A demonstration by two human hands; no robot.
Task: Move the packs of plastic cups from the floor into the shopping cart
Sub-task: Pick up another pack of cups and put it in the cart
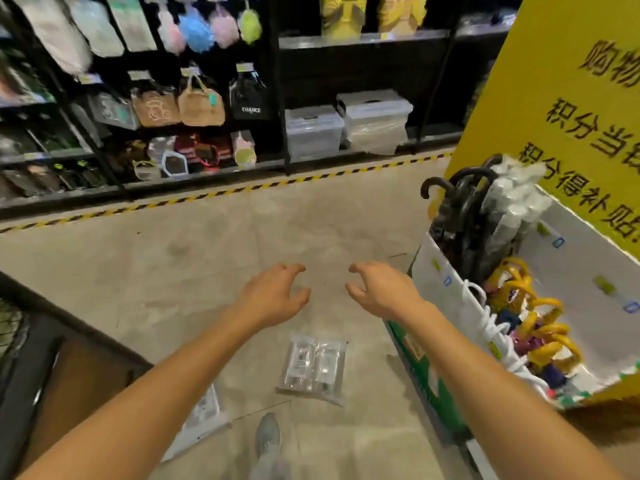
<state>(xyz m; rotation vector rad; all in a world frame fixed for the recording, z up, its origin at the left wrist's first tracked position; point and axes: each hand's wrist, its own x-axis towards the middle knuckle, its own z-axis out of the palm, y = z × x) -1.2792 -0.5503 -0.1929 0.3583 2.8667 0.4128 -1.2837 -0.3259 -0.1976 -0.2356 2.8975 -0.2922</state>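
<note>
arms point(166, 382): bare | shoe point(267, 433): grey knit sneaker | trouser leg point(272, 467): pale grey

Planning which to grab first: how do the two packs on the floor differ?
The middle pack lies in full view between the arms; the left pack is partly hidden behind the left forearm. The middle pack sits nearer the display bin, the left pack nearer the shopping cart. Both are clear plastic and lie flat on the floor.

Concrete floor point(194, 258), black shelves point(363, 39) (striped tape point(242, 190))
</note>
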